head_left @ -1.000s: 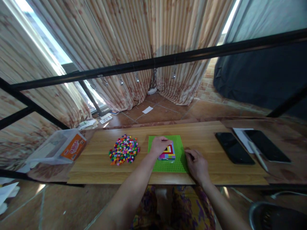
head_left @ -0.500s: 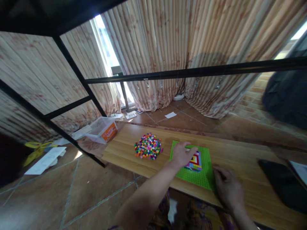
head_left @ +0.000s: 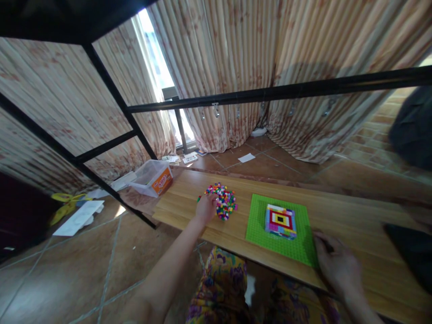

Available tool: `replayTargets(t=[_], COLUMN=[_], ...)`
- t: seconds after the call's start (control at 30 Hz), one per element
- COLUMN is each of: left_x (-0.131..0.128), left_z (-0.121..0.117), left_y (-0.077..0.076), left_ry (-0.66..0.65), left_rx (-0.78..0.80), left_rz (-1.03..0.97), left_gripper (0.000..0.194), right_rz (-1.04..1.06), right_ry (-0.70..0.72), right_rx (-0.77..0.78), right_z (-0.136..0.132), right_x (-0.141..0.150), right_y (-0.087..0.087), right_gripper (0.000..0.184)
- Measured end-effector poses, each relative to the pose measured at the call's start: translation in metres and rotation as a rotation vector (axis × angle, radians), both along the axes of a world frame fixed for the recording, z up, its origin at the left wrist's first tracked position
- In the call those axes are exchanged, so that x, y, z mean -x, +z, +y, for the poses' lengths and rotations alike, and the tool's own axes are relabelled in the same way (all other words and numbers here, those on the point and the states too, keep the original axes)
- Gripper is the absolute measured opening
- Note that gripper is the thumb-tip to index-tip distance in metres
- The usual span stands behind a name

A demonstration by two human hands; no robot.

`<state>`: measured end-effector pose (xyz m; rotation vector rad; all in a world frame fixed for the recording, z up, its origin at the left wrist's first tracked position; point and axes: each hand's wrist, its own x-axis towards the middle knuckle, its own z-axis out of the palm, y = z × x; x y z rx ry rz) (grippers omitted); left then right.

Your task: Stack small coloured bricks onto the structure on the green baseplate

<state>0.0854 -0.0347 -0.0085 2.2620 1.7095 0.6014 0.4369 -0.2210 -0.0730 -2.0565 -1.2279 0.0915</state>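
Note:
My left hand (head_left: 206, 208) reaches over the left side of a heap of small multicoloured building bricks (head_left: 225, 202). Its fingers point down and are drawn together among the bricks; whatever lies between the fingertips is too small to make out. A green studded baseplate (head_left: 258, 229) lies on the wooden board, right of the heap. On it sits a low square brick build (head_left: 281, 220) with nested rings of red, white and yellow around a dark centre. At the plate's right edge rests my right hand (head_left: 337, 263), fingers curled and closed against that edge.
A clear plastic box (head_left: 148, 177) with an orange label stands past the board's left end. On the right lies a dark flat device (head_left: 410, 252). A black metal bar (head_left: 236, 98) crosses beyond the wooden board (head_left: 354, 216). Papers (head_left: 79, 218) are on the tiled floor.
My left hand has left the brick build and moved left to the heap, uncovering the build. The view has swung to the left. My right hand stays at the plate's edge.

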Motion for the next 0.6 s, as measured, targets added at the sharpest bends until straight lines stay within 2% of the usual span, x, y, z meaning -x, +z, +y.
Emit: replayTargets(t=[0.07,0.23,0.43,0.53,0.6], left_x=[-0.004,-0.013,-0.028,-0.055,-0.079], left_z=[0.004,0.006,-0.005,-0.022,-0.034], left_y=[0.004,0.009,0.022,0.026,0.025], left_ry=[-0.056,-0.048,-0.050,-0.158,-0.262], left_rx=[0.012,0.028,0.018,0.027,0.045], left_rz=[0.066,0.095,0.039,-0.107,-0.324], left_gripper=[0.024,0.026,0.030,0.026,0.022], right_rz=[-0.005,-0.026,-0.045,-0.036,-0.029], right_ry=[0.003,-0.003,0.010,0.027,0.031], right_rx=[-0.011,-0.050,-0.105,-0.138,-0.155], right_z=[0.000,0.000,0.002,0.003,0.004], right_x=[0.001,0.002,0.003,0.004,0.005], right_y=[0.000,0.002,0.001,0.001,0.002], right_gripper=[0.044,0.041,0.040,0.037,0.035])
